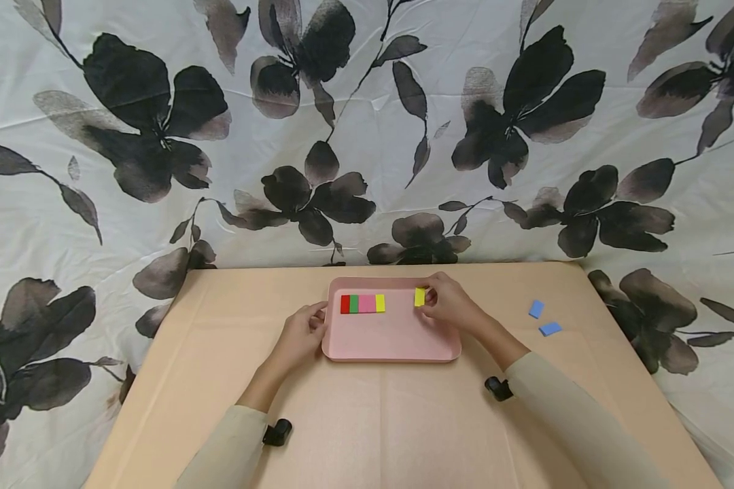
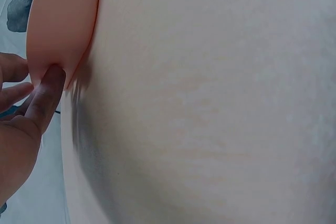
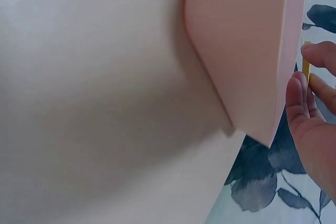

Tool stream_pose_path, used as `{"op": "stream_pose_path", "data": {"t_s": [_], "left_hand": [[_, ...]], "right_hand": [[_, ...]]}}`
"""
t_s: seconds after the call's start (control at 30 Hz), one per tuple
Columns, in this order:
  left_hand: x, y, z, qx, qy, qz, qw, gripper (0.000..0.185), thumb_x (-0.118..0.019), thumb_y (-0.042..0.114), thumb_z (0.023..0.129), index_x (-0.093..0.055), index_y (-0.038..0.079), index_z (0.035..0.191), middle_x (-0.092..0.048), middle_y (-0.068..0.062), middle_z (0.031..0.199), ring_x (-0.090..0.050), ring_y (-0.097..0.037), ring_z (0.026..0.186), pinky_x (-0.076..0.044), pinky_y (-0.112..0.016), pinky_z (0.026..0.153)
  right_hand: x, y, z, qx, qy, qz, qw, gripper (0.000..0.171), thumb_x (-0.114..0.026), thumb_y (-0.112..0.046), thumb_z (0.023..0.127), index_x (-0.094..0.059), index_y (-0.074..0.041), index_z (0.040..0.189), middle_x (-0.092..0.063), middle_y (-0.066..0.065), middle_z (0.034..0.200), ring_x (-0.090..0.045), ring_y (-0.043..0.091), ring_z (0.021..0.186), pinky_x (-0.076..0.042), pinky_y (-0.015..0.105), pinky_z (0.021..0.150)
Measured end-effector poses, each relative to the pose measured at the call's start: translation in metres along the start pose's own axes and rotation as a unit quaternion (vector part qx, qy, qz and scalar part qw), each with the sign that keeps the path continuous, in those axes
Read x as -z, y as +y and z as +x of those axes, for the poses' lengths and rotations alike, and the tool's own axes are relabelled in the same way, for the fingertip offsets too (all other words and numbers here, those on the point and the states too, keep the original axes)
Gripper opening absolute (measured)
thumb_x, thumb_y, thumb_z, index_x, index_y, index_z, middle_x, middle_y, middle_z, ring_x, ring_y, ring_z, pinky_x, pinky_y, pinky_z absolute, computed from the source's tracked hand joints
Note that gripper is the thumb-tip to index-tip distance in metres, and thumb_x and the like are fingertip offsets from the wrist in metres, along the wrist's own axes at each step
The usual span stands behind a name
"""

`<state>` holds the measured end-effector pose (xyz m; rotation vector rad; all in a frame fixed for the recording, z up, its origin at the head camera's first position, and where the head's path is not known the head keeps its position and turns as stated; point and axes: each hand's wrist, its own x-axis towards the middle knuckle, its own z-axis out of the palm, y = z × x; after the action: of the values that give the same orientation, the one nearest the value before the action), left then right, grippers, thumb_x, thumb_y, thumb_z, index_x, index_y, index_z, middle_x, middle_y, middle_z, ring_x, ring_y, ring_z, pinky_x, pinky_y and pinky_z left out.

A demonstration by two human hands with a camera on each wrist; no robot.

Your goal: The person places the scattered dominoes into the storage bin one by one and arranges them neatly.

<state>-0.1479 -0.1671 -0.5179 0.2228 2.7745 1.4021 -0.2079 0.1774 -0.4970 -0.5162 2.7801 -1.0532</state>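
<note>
The right hand [image 1: 449, 302] pinches a flat yellow block [image 1: 419, 297], standing long-ways up, over the smooth pink tray [image 1: 391, 343]. The left hand [image 1: 302, 333] grips the tray's edge.

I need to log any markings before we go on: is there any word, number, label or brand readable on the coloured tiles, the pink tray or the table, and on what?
None: no view shows readable text.
The tiles in the row are plain colour.
The yellow tile pinched by the right hand is blank.
The pink tray, held by the left hand, the two blue tiles and the table bear no marks.
</note>
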Motion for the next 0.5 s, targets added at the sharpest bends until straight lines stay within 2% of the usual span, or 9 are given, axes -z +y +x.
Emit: {"op": "stream_pose_path", "data": {"t_s": [0.17,0.37,0.5], "left_hand": [[-0.001,0.0,0.002,-0.001,0.0,-0.001,1.0,0.048,-0.067,-0.003,0.093,-0.059,-0.003,0.141,-0.066,-0.014,0.109,-0.067,-0.02,0.091,-0.058,-0.028,0.079],[-0.001,0.0,0.003,0.001,0.002,-0.001,1.0,0.048,-0.067,-0.003,0.093,-0.059,-0.002,0.141,-0.065,-0.013,0.109,-0.066,-0.02,0.092,-0.057,-0.028,0.079],[-0.001,0.0,0.004,0.004,0.001,-0.003,1.0,0.048,-0.067,-0.003,0.093,-0.059,-0.002,0.141,-0.065,-0.013,0.109,-0.066,-0.021,0.092,-0.057,-0.028,0.079]], "right_hand": [[-0.009,-0.004,0.013,0.012,-0.014,-0.019,1.0,0.049,-0.084,-0.01,0.083,-0.067,-0.001,0.129,-0.054,0.012,0.107,-0.056,0.02,0.089,-0.051,0.028,0.075],[-0.017,-0.007,0.027,0.04,-0.017,-0.091,0.995,0.046,-0.086,-0.021,0.082,-0.071,-0.007,0.123,-0.058,0.005,0.101,-0.057,0.016,0.088,-0.043,0.033,0.084],[-0.021,-0.01,0.034,0.033,-0.031,-0.115,0.992,0.049,-0.087,-0.028,0.083,-0.071,-0.011,0.125,-0.058,0.001,0.1,-0.057,0.013,0.087,-0.041,0.034,0.084]]}}
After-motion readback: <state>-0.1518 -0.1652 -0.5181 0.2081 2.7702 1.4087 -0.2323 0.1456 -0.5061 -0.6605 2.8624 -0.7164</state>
